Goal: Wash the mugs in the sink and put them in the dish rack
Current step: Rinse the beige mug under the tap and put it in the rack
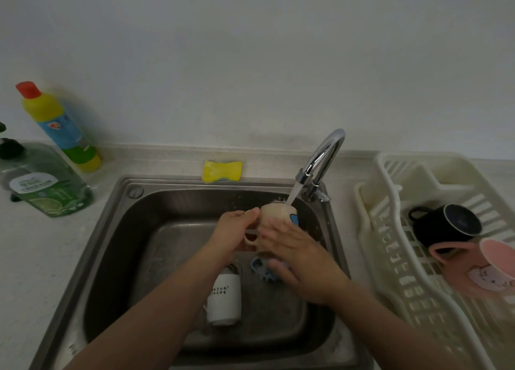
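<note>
1. Here the left hand grips a cream mug under the tap.
2. The right hand lies flat, fingers straight, against that mug.
3. A white mug lies in the sink below both hands.

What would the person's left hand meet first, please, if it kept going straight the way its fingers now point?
The left hand already holds the cream mug. Straight on, up and right, it would probably meet the water stream, then the faucet; depth is unclear.
</note>
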`<move>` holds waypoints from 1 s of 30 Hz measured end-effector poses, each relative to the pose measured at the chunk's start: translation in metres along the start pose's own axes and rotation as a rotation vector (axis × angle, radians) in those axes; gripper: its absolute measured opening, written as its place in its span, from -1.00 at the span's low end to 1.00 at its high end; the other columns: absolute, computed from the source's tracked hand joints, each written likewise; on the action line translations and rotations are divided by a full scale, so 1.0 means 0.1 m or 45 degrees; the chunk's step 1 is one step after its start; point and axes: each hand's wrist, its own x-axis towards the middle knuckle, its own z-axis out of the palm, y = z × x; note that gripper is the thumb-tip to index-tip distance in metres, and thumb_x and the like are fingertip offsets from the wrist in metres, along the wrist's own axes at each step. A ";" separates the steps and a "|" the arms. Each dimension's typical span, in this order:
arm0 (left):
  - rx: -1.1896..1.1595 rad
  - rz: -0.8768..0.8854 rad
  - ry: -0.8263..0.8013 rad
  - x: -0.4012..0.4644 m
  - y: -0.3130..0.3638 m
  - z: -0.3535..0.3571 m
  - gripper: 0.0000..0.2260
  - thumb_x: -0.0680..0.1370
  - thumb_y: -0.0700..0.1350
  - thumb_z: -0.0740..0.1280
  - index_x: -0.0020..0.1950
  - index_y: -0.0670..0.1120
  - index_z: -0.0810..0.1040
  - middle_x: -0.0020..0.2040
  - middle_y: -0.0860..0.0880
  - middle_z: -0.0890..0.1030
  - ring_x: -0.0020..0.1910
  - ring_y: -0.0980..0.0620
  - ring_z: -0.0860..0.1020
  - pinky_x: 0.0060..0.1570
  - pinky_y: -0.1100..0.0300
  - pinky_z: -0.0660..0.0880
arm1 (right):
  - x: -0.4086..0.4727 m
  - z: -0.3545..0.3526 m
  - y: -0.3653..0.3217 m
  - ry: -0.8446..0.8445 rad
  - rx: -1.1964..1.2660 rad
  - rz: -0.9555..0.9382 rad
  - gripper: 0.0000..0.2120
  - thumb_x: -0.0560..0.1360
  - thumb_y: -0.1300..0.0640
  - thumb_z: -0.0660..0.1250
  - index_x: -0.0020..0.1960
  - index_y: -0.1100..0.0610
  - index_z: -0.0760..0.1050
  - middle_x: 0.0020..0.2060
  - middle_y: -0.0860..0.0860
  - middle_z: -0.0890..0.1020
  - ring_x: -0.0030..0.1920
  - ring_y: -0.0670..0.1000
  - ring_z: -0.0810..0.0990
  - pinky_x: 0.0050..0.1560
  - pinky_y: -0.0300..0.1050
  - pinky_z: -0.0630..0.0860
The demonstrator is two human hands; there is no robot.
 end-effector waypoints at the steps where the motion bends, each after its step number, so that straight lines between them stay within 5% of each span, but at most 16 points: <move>1: 0.002 0.005 -0.018 0.01 -0.01 0.00 -0.73 0.58 0.03 0.34 0.01 -0.18 0.62 -0.05 -0.16 0.67 -0.14 -0.11 0.63 -0.25 0.04 0.58 | -0.02 0.02 0.02 -0.010 -0.011 -0.035 -0.48 0.62 -0.12 -0.02 0.53 0.01 0.19 0.52 -0.13 0.15 0.54 -0.20 -0.10 0.53 -0.17 -0.20; 5: -0.028 0.023 -0.021 -0.01 -0.01 0.08 -0.75 0.60 0.01 0.33 0.05 -0.18 0.62 -0.02 -0.15 0.69 -0.09 -0.10 0.65 -0.20 -0.02 0.62 | 0.14 -0.10 0.14 0.228 0.131 0.209 -0.49 0.62 -0.08 -0.03 0.50 0.09 0.30 0.50 -0.05 0.28 0.53 -0.11 0.07 0.54 0.04 0.06; 9: -0.005 0.037 -0.058 -0.01 0.03 0.07 -0.75 0.60 0.02 0.32 -0.01 -0.17 0.61 -0.15 -0.11 0.66 -0.26 -0.02 0.63 -0.31 0.12 0.55 | -0.09 0.00 -0.02 0.026 0.000 0.002 -0.49 0.62 -0.11 -0.05 0.50 0.02 0.27 0.49 -0.08 0.28 0.54 -0.16 0.01 0.54 -0.10 -0.10; 13: -0.088 0.005 -0.057 -0.04 0.02 0.13 -0.75 0.61 -0.04 0.32 0.09 -0.22 0.60 -0.09 -0.13 0.68 -0.21 -0.02 0.65 -0.36 0.12 0.57 | 0.11 -0.10 0.20 0.190 0.162 0.277 -0.43 0.60 -0.16 -0.04 0.56 0.01 0.09 0.55 -0.12 0.05 0.54 -0.17 -0.15 0.55 -0.05 -0.06; 17: -0.144 -0.018 -0.018 -0.01 -0.02 -0.01 -0.68 0.59 0.01 0.33 0.17 -0.23 0.58 -0.03 -0.15 0.67 -0.12 -0.08 0.64 -0.25 0.06 0.58 | -0.15 0.02 -0.07 0.029 0.121 0.126 -0.38 0.59 -0.20 -0.05 0.57 0.01 -0.09 0.54 -0.16 -0.17 0.50 -0.21 -0.33 0.49 -0.19 -0.26; 23: -0.199 -0.025 0.026 -0.07 -0.01 0.00 -0.74 0.63 -0.01 0.28 0.15 -0.16 0.58 -0.02 -0.12 0.67 -0.12 -0.05 0.63 -0.37 0.14 0.56 | 0.08 0.03 -0.03 0.205 0.707 0.552 -0.37 0.60 -0.26 -0.03 0.57 -0.16 -0.20 0.55 -0.23 -0.20 0.50 -0.26 -0.21 0.54 0.00 -0.02; 27: -0.235 -0.020 0.008 -0.06 -0.04 -0.10 -0.72 0.63 0.01 0.26 0.19 -0.15 0.57 0.04 -0.13 0.67 -0.06 -0.05 0.63 -0.33 0.13 0.57 | -0.22 0.11 -0.36 0.175 0.688 0.415 -0.30 0.52 -0.35 -0.08 0.55 -0.17 -0.24 0.49 -0.34 -0.29 0.48 -0.34 -0.23 0.42 -0.26 -0.03; 30: -0.269 -0.028 -0.009 -0.07 -0.06 -0.08 -0.70 0.63 0.01 0.26 0.22 -0.17 0.57 0.03 -0.16 0.67 -0.08 -0.08 0.64 -0.26 0.05 0.60 | 0.05 -0.01 -0.22 0.200 0.902 0.680 -0.39 0.62 -0.25 -0.02 0.57 -0.16 -0.19 0.56 -0.21 -0.10 0.52 -0.18 -0.03 0.47 -0.15 0.04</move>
